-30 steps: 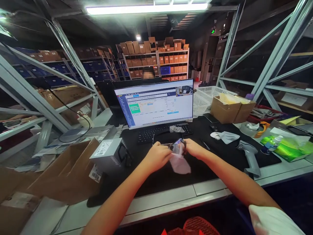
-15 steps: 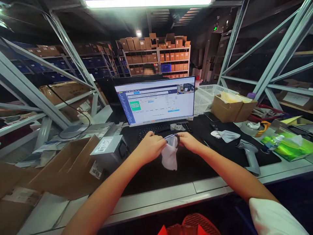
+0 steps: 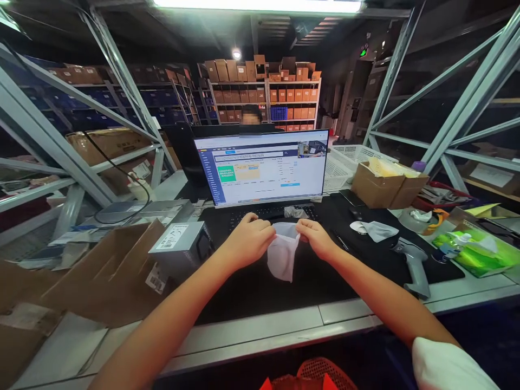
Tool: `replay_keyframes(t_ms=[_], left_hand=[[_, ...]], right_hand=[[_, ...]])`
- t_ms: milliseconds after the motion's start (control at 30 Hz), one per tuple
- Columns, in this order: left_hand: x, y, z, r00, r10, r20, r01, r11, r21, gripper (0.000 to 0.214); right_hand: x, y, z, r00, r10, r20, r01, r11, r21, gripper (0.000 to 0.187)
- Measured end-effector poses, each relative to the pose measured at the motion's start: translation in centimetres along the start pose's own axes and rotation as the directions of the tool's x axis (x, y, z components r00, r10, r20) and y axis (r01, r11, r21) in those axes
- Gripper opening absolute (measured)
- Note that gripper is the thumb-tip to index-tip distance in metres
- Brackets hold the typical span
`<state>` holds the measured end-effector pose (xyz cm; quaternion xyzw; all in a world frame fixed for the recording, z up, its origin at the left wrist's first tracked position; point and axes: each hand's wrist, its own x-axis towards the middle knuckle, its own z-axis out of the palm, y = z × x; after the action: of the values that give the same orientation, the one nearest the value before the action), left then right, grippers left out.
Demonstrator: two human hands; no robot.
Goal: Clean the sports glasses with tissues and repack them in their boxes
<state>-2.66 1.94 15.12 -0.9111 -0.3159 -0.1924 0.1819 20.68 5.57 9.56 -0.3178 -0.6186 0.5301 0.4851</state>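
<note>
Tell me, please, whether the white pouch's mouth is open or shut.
Open: left hand and right hand hold the white pouch, its front and back edges apart.

Grey scanner (image 3: 414, 261) near green packet (image 3: 485, 259)

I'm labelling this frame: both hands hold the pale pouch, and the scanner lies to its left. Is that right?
Wrong side: the head view shows the scanner right of the pale pouch, which the left hand and right hand do hold.
</note>
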Motion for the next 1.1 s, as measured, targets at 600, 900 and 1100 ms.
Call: replay_keyframes(t_ms=[600,900,1100], left_hand=[[7.4,1.6,8.9,0.916,-0.402,0.006,0.339,0.764,-0.55,0.022],[14.8,-0.4,13.1,0.837,-0.539,0.094,0.542,0.792,-0.282,0.008],[13.9,-1.6,8.0,0.648,-0.706,-0.286,0.415,0.642,-0.645,0.018]], right_hand=[[-2.3,4.7,-2.8,0.998,0.054,0.011,-0.055,0.992,0.115,0.05],[-1.9,5.5,-7.9,0.937,0.024,-0.348,-0.024,1.0,0.005,0.044],[-2.4,3.4,-7.4,0.887,-0.133,-0.442,0.106,0.991,-0.085,0.044]])
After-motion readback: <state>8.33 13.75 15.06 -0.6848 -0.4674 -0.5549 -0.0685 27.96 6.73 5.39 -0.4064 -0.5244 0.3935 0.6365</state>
